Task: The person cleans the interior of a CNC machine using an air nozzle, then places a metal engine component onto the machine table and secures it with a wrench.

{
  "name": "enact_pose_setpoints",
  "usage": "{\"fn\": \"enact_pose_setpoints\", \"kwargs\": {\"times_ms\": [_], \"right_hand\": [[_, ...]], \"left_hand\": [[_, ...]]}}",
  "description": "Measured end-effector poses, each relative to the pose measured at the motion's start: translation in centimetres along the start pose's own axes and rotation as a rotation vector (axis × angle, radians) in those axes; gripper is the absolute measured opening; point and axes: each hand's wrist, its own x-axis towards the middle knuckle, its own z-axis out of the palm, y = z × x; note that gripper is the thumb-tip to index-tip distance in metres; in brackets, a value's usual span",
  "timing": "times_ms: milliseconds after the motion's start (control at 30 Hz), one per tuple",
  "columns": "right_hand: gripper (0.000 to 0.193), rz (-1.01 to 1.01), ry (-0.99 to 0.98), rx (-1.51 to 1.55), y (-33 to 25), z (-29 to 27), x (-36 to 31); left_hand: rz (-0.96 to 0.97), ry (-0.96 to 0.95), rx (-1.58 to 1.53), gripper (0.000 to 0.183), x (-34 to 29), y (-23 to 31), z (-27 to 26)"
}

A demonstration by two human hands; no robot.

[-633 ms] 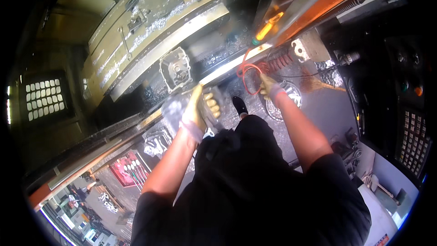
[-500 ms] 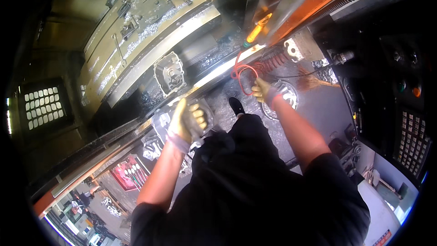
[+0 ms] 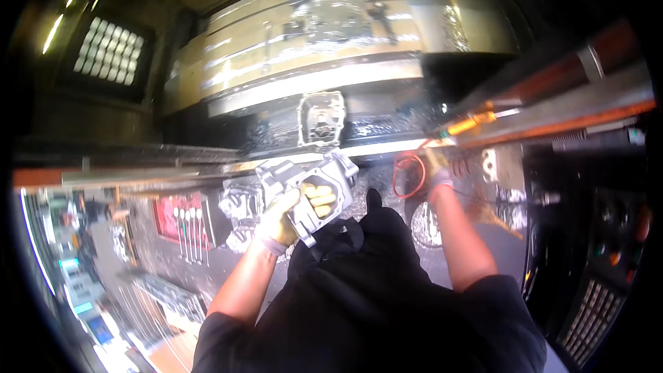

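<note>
My left hand [image 3: 282, 215], in a pale yellow work glove, is closed around the wall of a grey cast metal housing [image 3: 340, 181]. Its fingers show through the opening of the part, which is tilted in front of my body. My gloved right hand [image 3: 436, 166] is at the machine's front ledge, beside a looped red hose [image 3: 398, 179]. Its fingers are blurred, so whether they grip the hose is unclear. Just above it, an orange-yellow handheld tool [image 3: 471, 123] with a thin metal tip lies against the ledge. A second, frame-like casting [image 3: 321, 119] rests inside the machine.
Beyond the ledge lies a slotted machine table [image 3: 238, 45] with clamps and shiny chips. More castings [image 3: 240, 207] are by my left arm, near a red tray [image 3: 166, 217] of long-handled tools. A dark control panel [image 3: 611, 235] stands at right.
My view has turned, so the machine looks more level. The housing in my left hand is raised and tilted into clearer view. My right hand has moved closer to the ledge and the orange-yellow tool.
</note>
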Motion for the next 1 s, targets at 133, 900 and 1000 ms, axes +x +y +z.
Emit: {"fn": "enact_pose_setpoints", "kwargs": {"times_ms": [133,900,1000], "right_hand": [[0.040,-0.355,0.355,-0.313,-5.1,-0.1,6.7],[0.075,-1.007,-0.367,-1.304,5.4,24.1,-37.3],[0.074,-0.664,-0.562,-1.427,7.7,24.1,-38.2]], "left_hand": [[0.047,-0.031,-0.109,0.038,-1.9,1.0,-4.8],[0.156,-0.078,0.383,0.031,-8.4,1.7,-18.9],[0.145,-0.091,0.391,0.035,-9.0,0.4,-19.7]]}}
